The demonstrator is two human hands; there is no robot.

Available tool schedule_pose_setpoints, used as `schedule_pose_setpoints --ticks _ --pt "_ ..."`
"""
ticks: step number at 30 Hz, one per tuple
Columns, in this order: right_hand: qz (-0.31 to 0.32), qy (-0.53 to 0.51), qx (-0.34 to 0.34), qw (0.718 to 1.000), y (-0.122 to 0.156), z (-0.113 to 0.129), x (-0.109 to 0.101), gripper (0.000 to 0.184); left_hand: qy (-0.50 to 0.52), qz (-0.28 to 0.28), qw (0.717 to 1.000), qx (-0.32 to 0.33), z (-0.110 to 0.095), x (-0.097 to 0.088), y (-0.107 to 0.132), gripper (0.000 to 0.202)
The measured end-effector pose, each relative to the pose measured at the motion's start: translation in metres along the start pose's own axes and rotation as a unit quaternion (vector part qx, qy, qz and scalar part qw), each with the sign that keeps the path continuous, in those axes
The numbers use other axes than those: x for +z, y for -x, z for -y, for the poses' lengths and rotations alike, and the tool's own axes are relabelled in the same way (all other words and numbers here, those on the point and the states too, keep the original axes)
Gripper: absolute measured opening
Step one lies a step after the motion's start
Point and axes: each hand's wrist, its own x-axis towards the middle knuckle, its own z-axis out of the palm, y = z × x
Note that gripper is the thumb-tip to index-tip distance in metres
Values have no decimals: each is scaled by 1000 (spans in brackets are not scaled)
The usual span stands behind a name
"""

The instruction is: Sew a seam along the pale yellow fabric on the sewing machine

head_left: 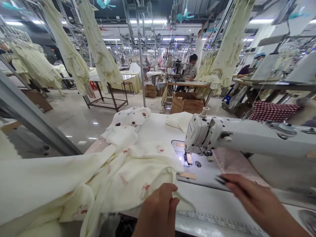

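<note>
Cream fabric (123, 177) with small red and pink prints lies in folds over the left of the sewing table. My left hand (159, 207) is at its near right edge, fingers curled in on the cloth; their undersides are hidden. My right hand (249, 192) is closed on a small dark tool (220, 179), blurred by motion, above the table right of the needle area. The white sewing machine (204, 135) stands beyond my hands, its lamp lighting the presser foot (187, 158). No cloth lies under the foot.
A measuring tape strip (212, 220) runs along the table's front edge. White cloth with dark spots (130, 117) lies at the table's far left. A metal rail (37, 115) slants at left. Behind are a cardboard box (187, 103), hanging garments (101, 46) and a seated person (192, 67).
</note>
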Motion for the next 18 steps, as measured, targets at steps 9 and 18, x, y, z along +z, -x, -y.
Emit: schedule_pose_setpoints --ticks 9,18 --pt "126 7 -147 981 -18 76 42 22 57 -60 996 43 0 16 4 11" --pt "42 -62 -123 990 -28 74 38 18 -66 12 994 81 -5 33 23 26"
